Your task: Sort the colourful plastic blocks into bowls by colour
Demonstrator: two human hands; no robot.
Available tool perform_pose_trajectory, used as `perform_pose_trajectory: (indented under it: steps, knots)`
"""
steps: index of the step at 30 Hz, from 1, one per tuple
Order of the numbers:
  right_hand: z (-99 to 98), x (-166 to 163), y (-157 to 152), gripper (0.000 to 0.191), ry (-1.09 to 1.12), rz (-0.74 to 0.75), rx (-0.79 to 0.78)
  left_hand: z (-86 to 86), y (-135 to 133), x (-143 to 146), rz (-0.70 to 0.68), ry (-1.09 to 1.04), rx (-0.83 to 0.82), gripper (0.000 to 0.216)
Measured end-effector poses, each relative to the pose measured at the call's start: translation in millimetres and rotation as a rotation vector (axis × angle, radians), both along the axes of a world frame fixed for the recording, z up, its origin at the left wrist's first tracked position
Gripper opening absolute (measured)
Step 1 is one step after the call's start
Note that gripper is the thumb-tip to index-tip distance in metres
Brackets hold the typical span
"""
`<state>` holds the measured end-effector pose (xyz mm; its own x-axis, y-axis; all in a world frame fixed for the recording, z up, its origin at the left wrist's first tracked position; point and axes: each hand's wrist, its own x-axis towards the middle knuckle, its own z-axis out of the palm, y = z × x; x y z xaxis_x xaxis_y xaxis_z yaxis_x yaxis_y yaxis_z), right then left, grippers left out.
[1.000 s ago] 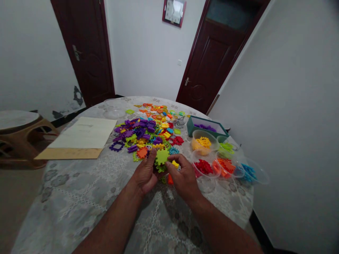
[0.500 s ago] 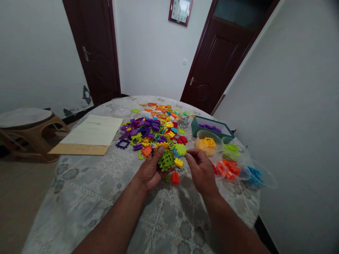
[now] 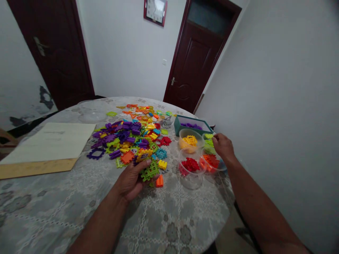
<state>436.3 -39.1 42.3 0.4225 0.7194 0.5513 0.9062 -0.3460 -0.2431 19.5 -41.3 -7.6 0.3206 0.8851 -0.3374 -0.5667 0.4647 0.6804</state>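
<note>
A green lattice-shaped plastic piece [image 3: 149, 171] is clamped between the thumb and curled fingers of the left hand [image 3: 131, 180], low over the patterned tablecloth [image 3: 172, 218]. The right hand [image 3: 221, 145] is held over the tub of green pieces [image 3: 209, 144]; its finger state cannot be told.

You have two hands in view, the left hand [image 3: 131, 180] and the right hand [image 3: 221, 145]. Count four round clear tubs (yellow [image 3: 190, 141], red [image 3: 191, 165], orange [image 3: 211, 161], green [image 3: 208, 144]), one teal box [image 3: 191, 125], two dark doors [image 3: 194, 67], one wall clock [image 3: 155, 10] and one wooden board [image 3: 39, 155].
</note>
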Motion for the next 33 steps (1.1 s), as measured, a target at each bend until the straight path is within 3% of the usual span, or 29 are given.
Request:
perform_pose_trajectory:
  steps: [3, 6, 10, 13, 16, 22, 27, 33]
  knots:
    - [-2.2, 3, 1, 0.033, 0.005, -0.024, 0.009, -1.2, -1, 0, -0.037, 0.038, 0.044, 0.037]
    - [1.0, -22, -4, 0.035, 0.026, 0.064, 0.027, -3.5, -4, 1, -0.111, 0.038, 0.081, 0.038]
    - [11.0, -99, -21, 0.032, 0.238, 0.485, 0.078, -4.8, -7, 1, -0.167, 0.032, 0.074, 0.038]
    - [16.2, -168, -38, 0.031, 0.301, 0.831, 0.022, -4.8, -8, 1, -0.209, 0.035, 0.103, 0.038]
    - [13.4, -218, -45, 0.031, 0.325, 1.006, -0.017, -4.0, -10, 0, -0.262, 0.038, 0.144, 0.045]
    - [0.9, -242, -38, 0.013, 0.293, 1.004, -0.042, -3.3, -12, -1, -0.304, 0.035, 0.122, 0.049]
    - [-5.7, -240, -37, 0.014, 0.327, 0.981, -0.048, -6.2, -11, 0, -0.295, -0.006, 0.132, 0.046]
    - [-3.0, -236, -40, 0.017, 0.383, 0.843, -0.029, -8.5, -9, 0, -0.292, -0.023, 0.139, 0.047]
